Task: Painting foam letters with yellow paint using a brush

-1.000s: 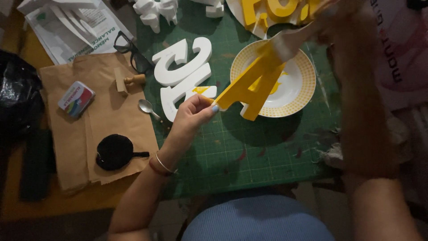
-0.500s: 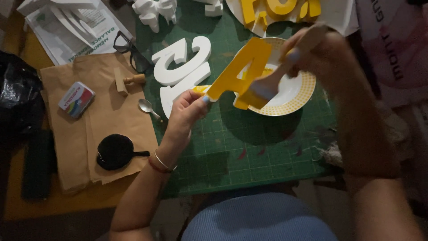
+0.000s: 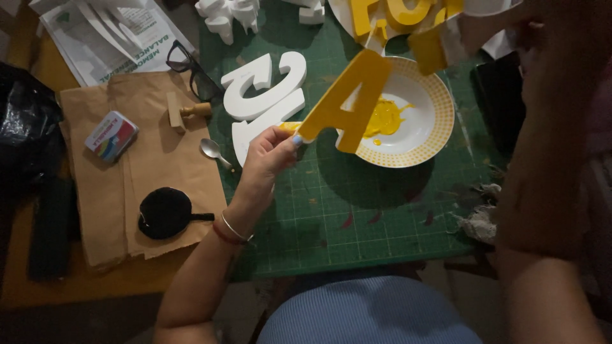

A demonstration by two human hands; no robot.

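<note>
My left hand (image 3: 268,156) pinches the lower leg of a yellow-painted letter A (image 3: 347,99) and holds it tilted above the green cutting mat (image 3: 357,216). Just behind the letter sits a white plate (image 3: 440,137) with a dotted yellow rim and a puddle of yellow paint. My right hand (image 3: 561,51) is raised at the top right, close to the camera and dark. It grips a pale-handled brush with a yellow paint-loaded tip (image 3: 428,50), held just above and right of the letter, apart from it.
Unpainted white letters (image 3: 261,95) lie left of the plate, and yellow ones (image 3: 395,13) at the top. On brown paper (image 3: 159,165) lie a small tin (image 3: 111,136), a wooden stamp (image 3: 185,111), a spoon (image 3: 213,151) and a black round pad (image 3: 164,212). Glasses (image 3: 188,67) lie nearby.
My right hand has drawn the brush up and to the right, off the letter. My left hand has kept its grip and turned the letter A more face-on.
</note>
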